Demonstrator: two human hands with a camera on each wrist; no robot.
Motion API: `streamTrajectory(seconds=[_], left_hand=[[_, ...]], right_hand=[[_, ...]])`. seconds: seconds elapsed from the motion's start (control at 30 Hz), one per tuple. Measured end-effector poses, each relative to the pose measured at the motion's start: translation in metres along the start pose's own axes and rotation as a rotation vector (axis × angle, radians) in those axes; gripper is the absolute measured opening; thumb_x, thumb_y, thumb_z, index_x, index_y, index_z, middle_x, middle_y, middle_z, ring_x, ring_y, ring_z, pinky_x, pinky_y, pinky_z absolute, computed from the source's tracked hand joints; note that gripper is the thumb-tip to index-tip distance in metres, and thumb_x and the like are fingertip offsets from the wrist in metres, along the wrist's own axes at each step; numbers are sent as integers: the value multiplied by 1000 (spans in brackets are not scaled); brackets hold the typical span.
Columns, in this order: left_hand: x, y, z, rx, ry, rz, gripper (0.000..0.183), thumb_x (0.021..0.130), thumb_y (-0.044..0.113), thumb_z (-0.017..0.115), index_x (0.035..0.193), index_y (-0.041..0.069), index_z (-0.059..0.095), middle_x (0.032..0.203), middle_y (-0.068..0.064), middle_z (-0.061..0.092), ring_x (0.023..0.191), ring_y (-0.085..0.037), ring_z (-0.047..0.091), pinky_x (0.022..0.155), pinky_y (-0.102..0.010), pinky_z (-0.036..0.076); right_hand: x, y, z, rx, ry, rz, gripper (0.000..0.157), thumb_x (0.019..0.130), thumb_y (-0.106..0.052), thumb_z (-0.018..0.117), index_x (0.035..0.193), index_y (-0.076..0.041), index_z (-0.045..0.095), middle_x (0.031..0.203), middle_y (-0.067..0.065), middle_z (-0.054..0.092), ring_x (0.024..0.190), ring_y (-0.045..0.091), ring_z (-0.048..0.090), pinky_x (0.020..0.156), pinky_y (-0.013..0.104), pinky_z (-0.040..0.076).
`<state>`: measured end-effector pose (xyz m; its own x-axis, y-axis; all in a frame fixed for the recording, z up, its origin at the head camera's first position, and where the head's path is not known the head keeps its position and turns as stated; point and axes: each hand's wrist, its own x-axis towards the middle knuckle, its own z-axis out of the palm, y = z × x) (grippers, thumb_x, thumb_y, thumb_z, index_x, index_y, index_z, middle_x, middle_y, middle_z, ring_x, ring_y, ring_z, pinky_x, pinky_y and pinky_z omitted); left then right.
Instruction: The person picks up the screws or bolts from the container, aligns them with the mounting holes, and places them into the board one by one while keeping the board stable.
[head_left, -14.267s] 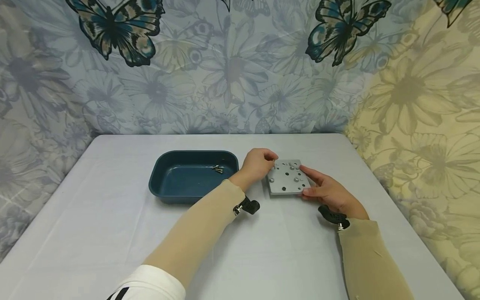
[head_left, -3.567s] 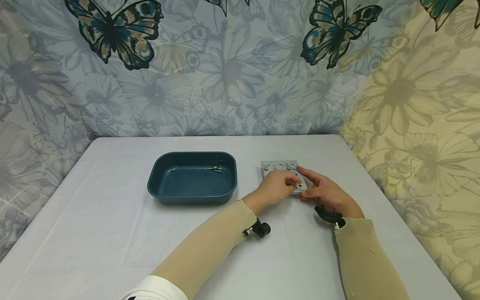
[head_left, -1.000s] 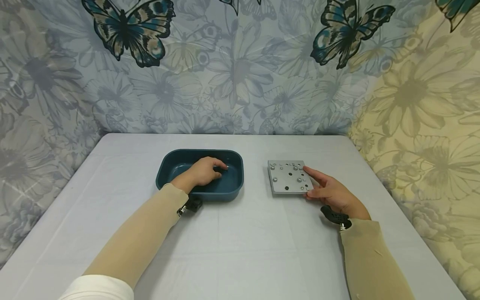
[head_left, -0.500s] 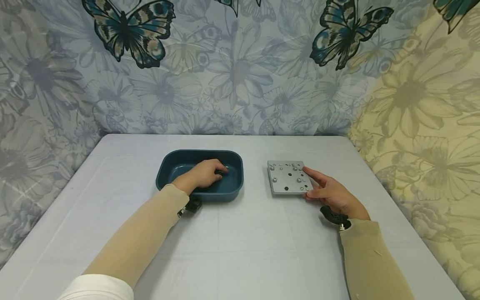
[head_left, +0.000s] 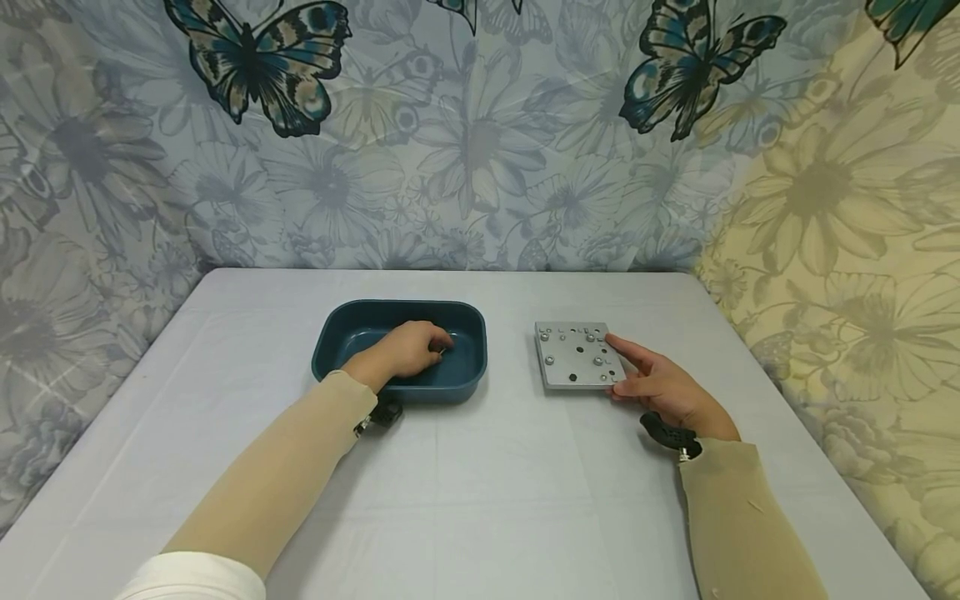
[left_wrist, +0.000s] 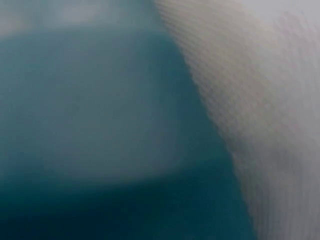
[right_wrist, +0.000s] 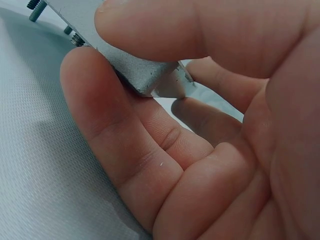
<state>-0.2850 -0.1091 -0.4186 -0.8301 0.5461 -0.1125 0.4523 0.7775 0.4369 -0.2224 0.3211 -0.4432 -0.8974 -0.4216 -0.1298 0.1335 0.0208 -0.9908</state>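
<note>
My left hand (head_left: 408, 348) reaches down into the dark teal tray (head_left: 324, 350). Its thumb and index finger come together on a small shiny screw (head_left: 441, 353), mostly hidden by the fingers. The left wrist view shows only blurred teal tray wall (left_wrist: 100, 110) and sleeve. With my right hand (head_left: 663, 386) I grip the right edge of a square silver metal plate (head_left: 577, 367), which has several holes and screw heads on its top. Up close, thumb (right_wrist: 150, 30) and fingers hold the plate's corner (right_wrist: 145, 75), and threaded screw ends (right_wrist: 37, 11) stick out from its underside.
A white cloth covers the table (head_left: 480, 500). The tray stands left of the plate, with a strip of cloth between them. A floral, butterfly-printed curtain (head_left: 480, 192) hangs behind the table and along both sides.
Over the last seconds my left hand has gone from the plate into the tray. Just now its thumb and index finger have closed together there. The right hand keeps its grip on the plate.
</note>
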Motion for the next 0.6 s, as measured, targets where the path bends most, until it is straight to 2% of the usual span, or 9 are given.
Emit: streamTrajectory(seconds=[0.37,0.6], left_hand=[[-3,4,-3,70,-25,35,31,97,10,65,128,8,68,104,-5,62,94,-20,59,88,-38,50],[-4,7,-4,68,-32,28,28,97,9,64,124,8,69,106,-5,67,97,-19,60,90,-38,50]], right_hand=[[1,2,-1,-32,17,1,95,84,12,70,160,-6,16,146,21,38,100,20,66,80,29,56],[1,2,-1,-1,4,-4,94,85,14,68,160,-5,15,146,20,38,102,20,65,80,28,56]])
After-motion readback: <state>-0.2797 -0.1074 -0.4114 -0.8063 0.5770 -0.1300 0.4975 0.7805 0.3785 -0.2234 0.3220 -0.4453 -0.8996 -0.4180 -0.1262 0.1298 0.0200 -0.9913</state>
